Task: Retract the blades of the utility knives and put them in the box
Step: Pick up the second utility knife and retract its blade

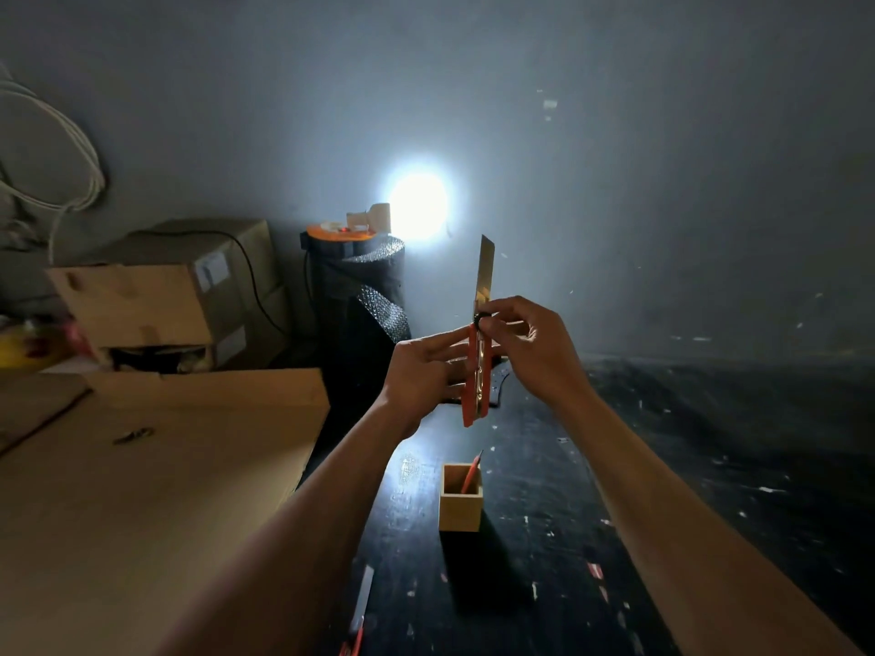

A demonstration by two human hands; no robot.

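Observation:
I hold an orange utility knife upright in front of me, its long blade fully out and pointing up. My left hand grips the orange handle from the left. The fingertips of my right hand pinch the black slider near the top of the handle. Below on the dark table stands a small open wooden box with one orange knife leaning inside it. Another utility knife with its blade out lies on the table near the bottom edge.
A large flat cardboard sheet covers the left side. Cardboard boxes are stacked behind it. A dark roll with an orange-topped lamp stands at the back, and a bright light glares on the wall. The black table is speckled with scraps.

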